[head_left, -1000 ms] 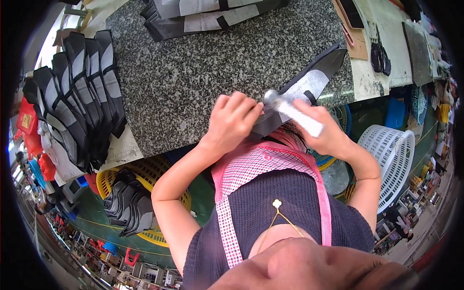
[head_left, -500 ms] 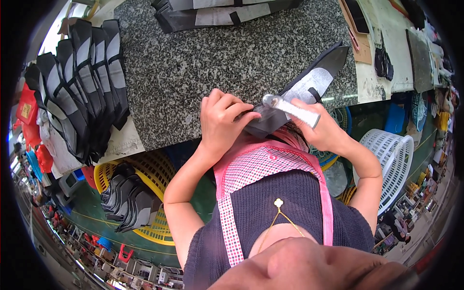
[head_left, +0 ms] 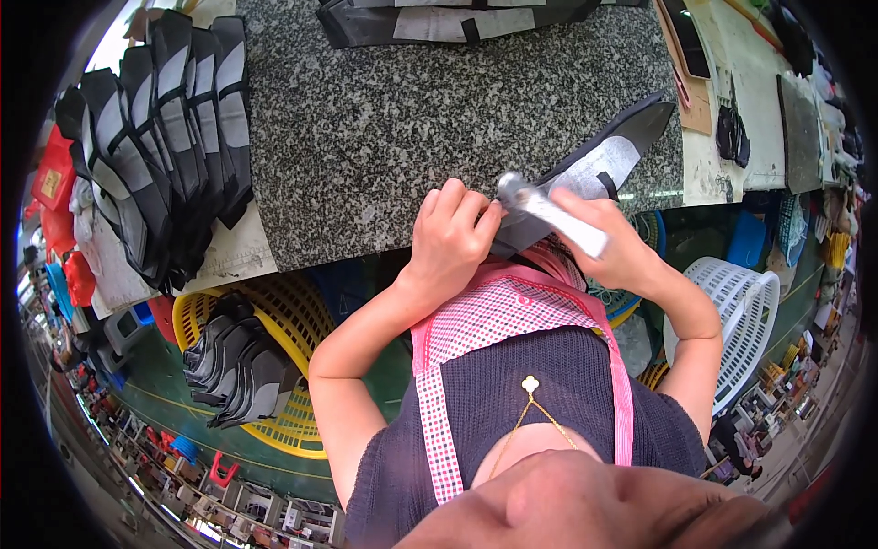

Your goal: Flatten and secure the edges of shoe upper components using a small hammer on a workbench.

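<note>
Left hand (head_left: 450, 240) at the near edge of the speckled stone bench (head_left: 393, 119), fingers curled and pressed down on the low end of a long black and grey piece (head_left: 594, 169). Right hand (head_left: 611, 245) closed around a white tool with a round metal tip (head_left: 547, 212), tip touching the piece just beside the left fingertips. Piece lying slanted over the near right corner of the bench, far end pointing up and away, near end hanging past the edge above the pink checked apron (head_left: 494, 316).

Along the left edge of the bench, a row of the same black and grey pieces (head_left: 155, 137), overlapped like fallen cards. Across the far edge, more flat pieces (head_left: 457, 18). Below the bench on the left, a yellow basket (head_left: 302, 320) with a heap of dark pieces (head_left: 233, 361) in it. On the right, a white basket (head_left: 745, 316), close to the right elbow. Past the right edge, a brown board (head_left: 695, 91) and small dark bits (head_left: 732, 133) on a pale top. Nothing between the hands and the piece.
</note>
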The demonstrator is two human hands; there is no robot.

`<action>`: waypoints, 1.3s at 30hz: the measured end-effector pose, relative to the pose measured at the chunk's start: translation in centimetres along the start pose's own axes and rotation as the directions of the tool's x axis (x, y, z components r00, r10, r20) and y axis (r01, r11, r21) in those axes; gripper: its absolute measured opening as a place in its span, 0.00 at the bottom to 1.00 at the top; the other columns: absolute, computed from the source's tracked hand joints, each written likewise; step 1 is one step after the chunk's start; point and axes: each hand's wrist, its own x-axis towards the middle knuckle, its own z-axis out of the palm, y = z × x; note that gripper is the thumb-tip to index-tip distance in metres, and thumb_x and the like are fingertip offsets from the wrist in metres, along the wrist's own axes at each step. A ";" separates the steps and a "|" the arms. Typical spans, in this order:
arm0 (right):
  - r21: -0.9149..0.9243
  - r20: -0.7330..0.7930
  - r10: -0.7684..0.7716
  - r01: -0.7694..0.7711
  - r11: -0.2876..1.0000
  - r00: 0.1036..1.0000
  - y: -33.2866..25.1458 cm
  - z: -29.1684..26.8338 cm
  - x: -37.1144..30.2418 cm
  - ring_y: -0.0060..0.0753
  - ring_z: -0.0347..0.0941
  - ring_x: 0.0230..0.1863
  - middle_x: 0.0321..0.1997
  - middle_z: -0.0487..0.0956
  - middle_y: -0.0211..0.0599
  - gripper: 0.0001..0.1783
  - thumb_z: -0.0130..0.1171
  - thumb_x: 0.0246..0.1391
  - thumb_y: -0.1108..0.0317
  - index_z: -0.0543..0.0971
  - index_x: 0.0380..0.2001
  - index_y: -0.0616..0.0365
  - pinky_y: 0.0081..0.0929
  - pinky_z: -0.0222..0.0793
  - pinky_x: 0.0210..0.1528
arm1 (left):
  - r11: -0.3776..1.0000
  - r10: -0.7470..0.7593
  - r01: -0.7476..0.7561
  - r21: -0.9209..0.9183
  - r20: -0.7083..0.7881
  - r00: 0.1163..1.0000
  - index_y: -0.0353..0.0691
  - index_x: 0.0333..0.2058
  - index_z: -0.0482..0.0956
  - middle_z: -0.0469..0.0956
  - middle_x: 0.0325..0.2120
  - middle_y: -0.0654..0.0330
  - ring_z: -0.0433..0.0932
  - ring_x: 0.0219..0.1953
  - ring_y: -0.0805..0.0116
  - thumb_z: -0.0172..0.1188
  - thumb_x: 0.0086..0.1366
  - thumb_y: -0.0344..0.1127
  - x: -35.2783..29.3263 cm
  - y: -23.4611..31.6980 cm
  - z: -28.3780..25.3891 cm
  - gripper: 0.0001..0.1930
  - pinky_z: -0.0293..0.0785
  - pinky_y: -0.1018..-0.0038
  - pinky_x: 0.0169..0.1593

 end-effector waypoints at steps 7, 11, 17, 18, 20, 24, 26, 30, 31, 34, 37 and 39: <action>0.029 -0.051 -0.036 0.037 0.999 0.998 -0.4 -0.3 0.6 0.68 0.75 0.34 0.26 0.77 0.60 0.08 0.54 0.57 0.72 0.69 0.38 0.64 0.55 0.68 0.34 | 0.992 0.095 -0.091 0.088 -0.044 0.994 0.36 0.29 0.79 0.71 0.27 0.61 0.71 0.35 0.63 0.60 0.52 0.32 0.2 0.0 1.1 0.07 0.66 0.68 0.36; -0.171 0.134 -0.013 0.036 0.985 0.991 0.2 0.2 1.0 0.67 0.75 0.35 0.27 0.76 0.58 0.07 0.51 0.56 0.74 0.68 0.38 0.63 0.55 0.68 0.35 | 0.958 0.275 -0.283 -0.046 -0.133 0.952 0.32 0.41 0.82 0.79 0.38 0.56 0.79 0.43 0.63 0.63 0.55 0.32 -0.5 0.8 1.5 0.15 0.76 0.70 0.42; 0.005 -0.029 -0.138 0.139 0.990 0.990 0.1 0.1 0.9 0.71 0.73 0.39 0.30 0.74 0.63 0.09 0.50 0.56 0.76 0.71 0.41 0.66 0.50 0.69 0.34 | 0.960 0.271 -0.247 0.133 -0.209 0.940 0.36 0.47 0.80 0.80 0.45 0.58 0.79 0.48 0.63 0.61 0.56 0.33 -1.6 1.5 5.1 0.19 0.77 0.71 0.46; -0.010 0.045 0.013 -0.013 1.000 0.999 0.9 0.6 0.9 0.73 0.71 0.41 0.32 0.75 0.64 0.11 0.49 0.58 0.74 0.72 0.44 0.64 0.51 0.69 0.35 | 0.942 0.312 -0.279 0.185 -0.182 0.932 0.39 0.45 0.81 0.79 0.43 0.59 0.78 0.47 0.65 0.60 0.57 0.34 -1.8 0.8 6.1 0.17 0.75 0.72 0.43; -0.010 0.075 -0.033 0.034 0.999 0.997 1.3 1.8 2.4 0.75 0.70 0.42 0.34 0.76 0.62 0.12 0.47 0.62 0.72 0.75 0.47 0.60 0.51 0.70 0.38 | 0.922 0.323 -0.267 0.279 -0.176 0.930 0.46 0.43 0.80 0.77 0.39 0.63 0.76 0.43 0.69 0.58 0.57 0.37 -1.9 0.1 7.1 0.14 0.72 0.73 0.41; 0.523 -0.033 0.209 -0.161 0.837 0.977 3.7 0.5 0.9 0.17 0.62 0.18 0.21 0.68 0.24 0.20 0.46 0.71 0.52 0.72 0.34 0.58 0.21 0.58 0.20 | 0.952 0.280 -0.256 0.170 -0.135 0.950 0.53 0.46 0.81 0.70 0.30 0.64 0.73 0.37 0.65 0.56 0.59 0.38 0.7 1.7 5.2 0.16 0.69 0.69 0.37; 0.712 -0.188 0.187 0.003 0.703 0.964 2.9 -1.0 0.6 0.11 0.51 0.13 0.18 0.60 0.18 0.22 0.45 0.71 0.46 0.69 0.32 0.53 0.16 0.46 0.13 | 0.950 0.179 -0.191 -0.248 -0.071 0.981 0.49 0.50 0.82 0.70 0.30 0.58 0.73 0.35 0.59 0.60 0.60 0.32 1.5 0.9 2.7 0.18 0.70 0.65 0.37; 0.716 -0.602 0.210 0.404 0.570 0.771 2.3 -4.7 -1.8 0.10 0.45 0.12 0.17 0.54 0.17 0.26 0.43 0.69 0.39 0.67 0.32 0.50 0.14 0.38 0.10 | 0.853 -0.355 0.134 -0.504 -0.373 0.857 0.41 0.45 0.84 0.78 0.32 0.56 0.77 0.35 0.64 0.65 0.62 0.29 3.3 -2.6 -8.3 0.12 0.73 0.69 0.41; 0.701 -0.652 0.202 0.479 0.528 0.731 2.9 -5.4 -2.3 0.10 0.44 0.12 0.17 0.54 0.17 0.26 0.43 0.69 0.38 0.66 0.31 0.50 0.14 0.37 0.11 | 0.865 -0.445 0.232 -0.445 -0.466 0.765 0.38 0.45 0.82 0.76 0.30 0.57 0.75 0.37 0.65 0.63 0.63 0.28 2.8 -3.3 -12.2 0.11 0.71 0.69 0.41; 0.664 -0.703 0.243 0.493 0.562 0.668 5.3 -7.0 -4.0 0.10 0.44 0.11 0.16 0.53 0.16 0.23 0.42 0.70 0.39 0.65 0.32 0.46 0.14 0.37 0.10 | 0.939 -0.109 0.339 0.049 -0.895 0.432 0.34 0.40 0.80 0.68 0.29 0.57 0.68 0.34 0.64 0.60 0.65 0.27 1.7 -8.7 -19.6 0.06 0.66 0.68 0.39; 0.713 -0.662 0.421 0.349 0.608 0.620 6.9 -6.4 -4.3 0.09 0.45 0.12 0.16 0.54 0.15 0.23 0.44 0.68 0.38 0.67 0.34 0.45 0.14 0.39 0.12 | 0.567 0.099 0.671 0.478 -0.848 0.520 0.46 0.50 0.83 0.71 0.31 0.55 0.72 0.36 0.56 0.62 0.66 0.33 -1.5 -15.7 -24.5 0.14 0.69 0.62 0.41; 0.718 -0.628 0.397 0.299 0.629 0.670 8.0 -6.2 -4.1 0.08 0.47 0.12 0.16 0.55 0.15 0.22 0.44 0.69 0.40 0.67 0.35 0.47 0.13 0.41 0.12 | 0.553 -0.308 0.741 0.382 -0.732 0.607 0.52 0.52 0.84 0.73 0.33 0.57 0.73 0.38 0.54 0.63 0.65 0.36 -5.4 -20.8 -25.8 0.16 0.70 0.61 0.43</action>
